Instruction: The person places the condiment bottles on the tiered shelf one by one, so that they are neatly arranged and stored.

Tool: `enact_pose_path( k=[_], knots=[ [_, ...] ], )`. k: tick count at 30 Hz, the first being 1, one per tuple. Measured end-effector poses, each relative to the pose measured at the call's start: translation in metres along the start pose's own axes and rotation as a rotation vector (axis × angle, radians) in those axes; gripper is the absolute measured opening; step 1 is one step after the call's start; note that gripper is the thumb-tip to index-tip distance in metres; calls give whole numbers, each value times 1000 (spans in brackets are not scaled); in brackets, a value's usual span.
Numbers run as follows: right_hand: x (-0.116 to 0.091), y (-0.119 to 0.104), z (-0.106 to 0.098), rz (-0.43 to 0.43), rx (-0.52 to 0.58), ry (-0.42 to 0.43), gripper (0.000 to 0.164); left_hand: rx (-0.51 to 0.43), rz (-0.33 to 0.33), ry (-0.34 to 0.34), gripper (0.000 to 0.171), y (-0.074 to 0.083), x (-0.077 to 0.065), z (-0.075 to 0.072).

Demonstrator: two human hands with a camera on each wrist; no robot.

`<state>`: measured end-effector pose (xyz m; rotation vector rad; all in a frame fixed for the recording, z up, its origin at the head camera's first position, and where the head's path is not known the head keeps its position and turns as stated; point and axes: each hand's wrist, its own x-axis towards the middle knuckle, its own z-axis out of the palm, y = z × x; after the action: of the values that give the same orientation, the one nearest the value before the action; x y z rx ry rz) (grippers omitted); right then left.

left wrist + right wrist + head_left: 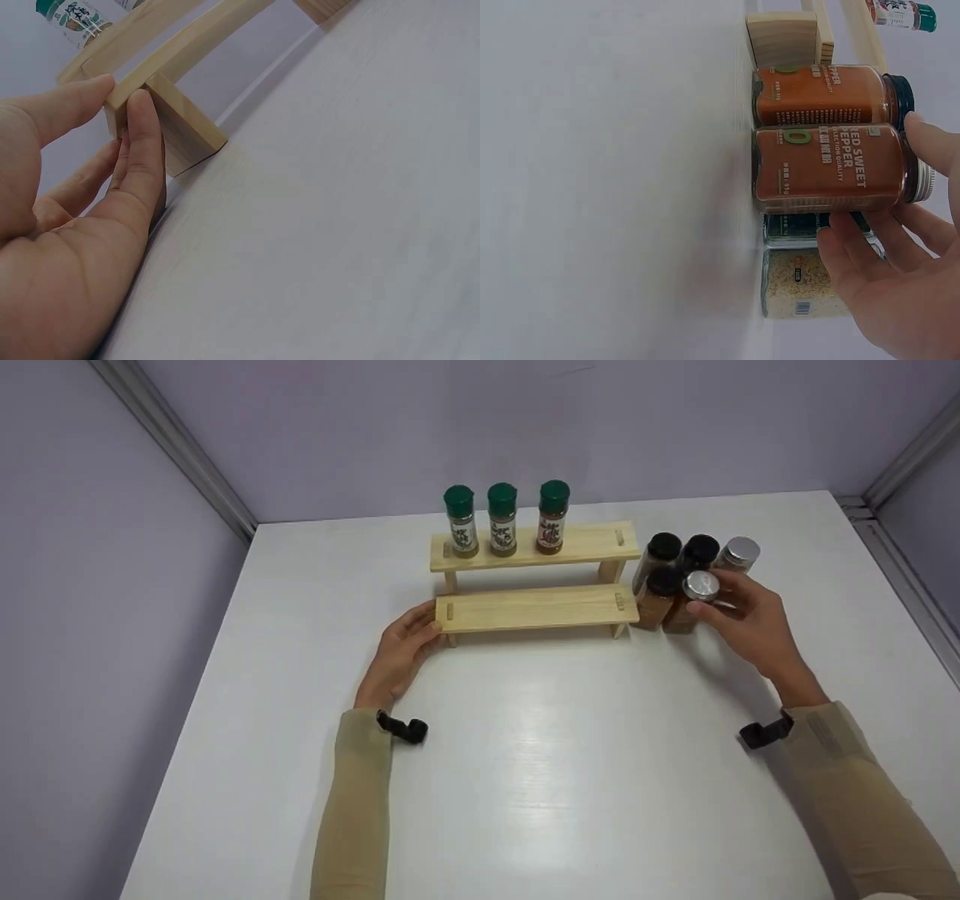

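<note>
My left hand (399, 654) pinches the left end of the lower tier of a two-tier wooden rack (532, 610). In the left wrist view the thumb lies along the board's upper edge, with fingers (141, 142) under it beside the leg. My right hand (754, 626) holds a silver-lidded jar of red sweet pepper powder (825, 169) near its lid, thumb on one side and fingers on the other. That jar stands upright beside a black-lidded jar of similar orange-red powder (817, 96), just right of the rack. Its far side is hidden.
Three green-capped spice bottles (502, 521) stand on the rack's upper tier. Behind the held jar are two more black-lidded jars (663, 547) and a silver-lidded jar (739, 553) of pale grains. The white table (525, 780) ends at a wall behind.
</note>
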<state>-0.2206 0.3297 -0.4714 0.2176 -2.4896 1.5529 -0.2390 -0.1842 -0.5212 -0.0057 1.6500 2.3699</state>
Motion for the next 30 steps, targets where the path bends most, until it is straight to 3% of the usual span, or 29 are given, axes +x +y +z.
enact_pose_path(
  k=[11, 30],
  knots=[
    [3, 5, 1, 41, -45, -8, 56, -10, 10, -9, 54, -2, -1, 1],
    [6, -7, -4, -13, -32, 14, 49, -10, 12, 0, 56, -1, 0, -1]
  ],
)
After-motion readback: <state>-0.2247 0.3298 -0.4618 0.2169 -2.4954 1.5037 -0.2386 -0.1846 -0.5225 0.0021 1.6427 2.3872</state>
